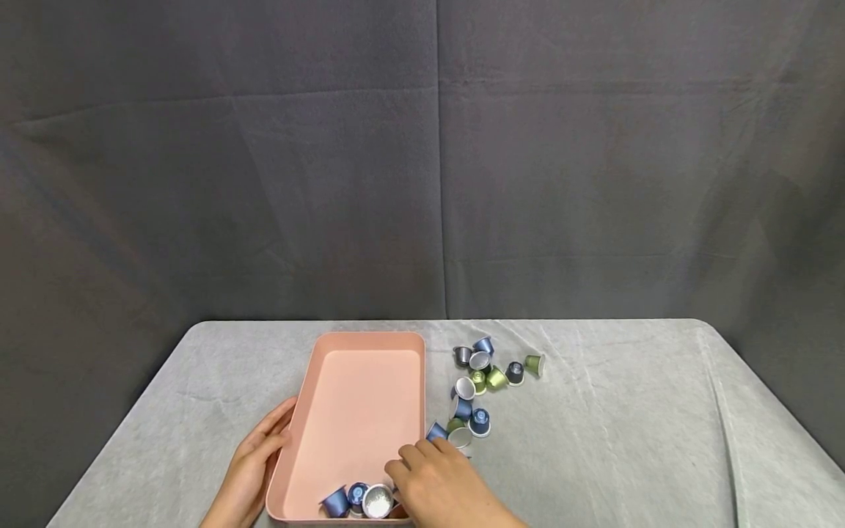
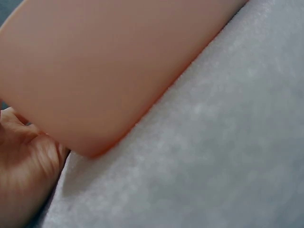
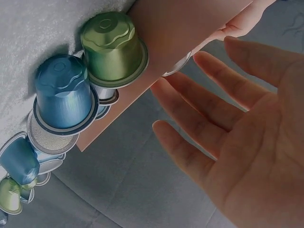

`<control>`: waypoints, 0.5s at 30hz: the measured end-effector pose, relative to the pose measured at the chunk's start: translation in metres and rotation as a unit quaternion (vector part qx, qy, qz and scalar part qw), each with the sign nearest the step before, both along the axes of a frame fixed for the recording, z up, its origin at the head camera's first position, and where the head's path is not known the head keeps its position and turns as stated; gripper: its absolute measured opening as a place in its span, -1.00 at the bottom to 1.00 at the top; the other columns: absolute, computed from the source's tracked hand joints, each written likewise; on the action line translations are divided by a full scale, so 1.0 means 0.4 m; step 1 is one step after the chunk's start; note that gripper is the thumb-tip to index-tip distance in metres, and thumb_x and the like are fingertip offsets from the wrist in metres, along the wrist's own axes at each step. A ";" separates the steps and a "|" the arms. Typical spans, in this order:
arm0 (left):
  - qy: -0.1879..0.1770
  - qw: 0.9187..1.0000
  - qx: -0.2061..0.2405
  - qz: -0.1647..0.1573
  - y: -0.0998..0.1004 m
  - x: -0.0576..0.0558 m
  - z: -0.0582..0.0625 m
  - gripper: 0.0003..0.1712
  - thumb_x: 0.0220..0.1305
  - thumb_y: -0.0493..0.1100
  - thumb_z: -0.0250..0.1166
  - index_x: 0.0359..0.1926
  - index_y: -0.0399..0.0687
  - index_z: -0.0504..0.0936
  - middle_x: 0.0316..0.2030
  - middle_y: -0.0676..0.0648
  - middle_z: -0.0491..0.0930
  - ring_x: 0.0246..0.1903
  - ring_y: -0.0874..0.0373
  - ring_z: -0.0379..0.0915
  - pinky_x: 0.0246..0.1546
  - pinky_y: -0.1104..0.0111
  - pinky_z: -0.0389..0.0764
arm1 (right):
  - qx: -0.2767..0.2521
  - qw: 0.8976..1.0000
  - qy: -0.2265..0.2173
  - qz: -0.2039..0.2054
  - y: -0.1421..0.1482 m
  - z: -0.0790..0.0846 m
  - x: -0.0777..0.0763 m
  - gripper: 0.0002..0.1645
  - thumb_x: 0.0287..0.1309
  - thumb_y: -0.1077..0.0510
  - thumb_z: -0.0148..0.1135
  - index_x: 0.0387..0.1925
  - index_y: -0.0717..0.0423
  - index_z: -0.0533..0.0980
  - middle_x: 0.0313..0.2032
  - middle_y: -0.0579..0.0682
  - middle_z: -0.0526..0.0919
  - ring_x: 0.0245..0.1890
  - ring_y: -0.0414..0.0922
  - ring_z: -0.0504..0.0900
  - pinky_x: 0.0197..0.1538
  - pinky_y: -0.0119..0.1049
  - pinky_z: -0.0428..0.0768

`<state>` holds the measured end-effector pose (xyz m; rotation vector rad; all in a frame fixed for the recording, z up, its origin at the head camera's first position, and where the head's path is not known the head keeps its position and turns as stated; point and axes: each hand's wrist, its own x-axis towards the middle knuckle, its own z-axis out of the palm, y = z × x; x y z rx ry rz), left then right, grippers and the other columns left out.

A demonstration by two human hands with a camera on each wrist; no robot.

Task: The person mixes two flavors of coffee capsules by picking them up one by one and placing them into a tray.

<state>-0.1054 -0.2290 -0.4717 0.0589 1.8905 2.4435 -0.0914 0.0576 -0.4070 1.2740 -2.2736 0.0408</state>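
Observation:
A pink rectangular tray [image 1: 370, 411] lies on the cloth. My left hand [image 1: 247, 462] rests along its left outer wall, fingers and thumb against the side; in the left wrist view the palm [image 2: 28, 166] is beside the tray's wall. My right hand [image 1: 439, 480] reaches over the right rim near the front, its fingers extended with nothing showing between them in the right wrist view. Close by in the tray's front end are a blue coffee capsule [image 1: 336, 503], a darker blue one [image 1: 357, 493] and one with its silver lid up [image 1: 378, 501].
Several loose coffee capsules, blue, green, black and silver-lidded, lie right of the tray, among them a blue capsule [image 1: 480, 422] and a green capsule [image 1: 535, 364]. A grey cloth [image 1: 614, 425] covers the table, and a dark curtain [image 1: 561, 183] hangs behind it.

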 end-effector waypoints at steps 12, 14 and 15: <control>0.012 1.000 0.007 -0.010 -0.003 0.000 -0.004 -0.31 0.51 -0.31 -0.05 0.51 -0.43 -0.11 0.19 0.29 0.44 0.19 0.39 0.37 0.11 0.47 0.47 | -0.007 1.000 -0.004 -0.008 0.002 0.008 0.003 -0.89 0.00 0.09 0.41 -0.45 -0.09 0.59 -0.36 -0.14 0.62 -0.41 -0.20 0.54 -0.34 -0.38 0.47; 0.012 1.000 0.007 -0.010 -0.003 0.000 -0.005 -0.30 0.51 -0.30 -0.05 0.51 -0.43 -0.11 0.19 0.29 0.44 0.19 0.39 0.37 0.11 0.47 0.47 | -0.002 1.000 -0.011 -0.010 0.003 0.010 0.004 -0.89 0.00 0.09 0.41 -0.44 -0.08 0.59 -0.34 -0.13 0.63 -0.39 -0.19 0.56 -0.33 -0.37 0.48; 0.012 1.000 0.006 -0.009 -0.003 0.000 -0.005 -0.30 0.51 -0.30 -0.04 0.51 -0.43 -0.11 0.19 0.29 0.44 0.19 0.39 0.37 0.11 0.47 0.46 | 0.000 1.000 -0.013 -0.011 0.004 0.011 0.004 -0.89 -0.01 0.08 0.42 -0.43 -0.08 0.60 -0.32 -0.12 0.65 -0.37 -0.19 0.57 -0.32 -0.36 0.49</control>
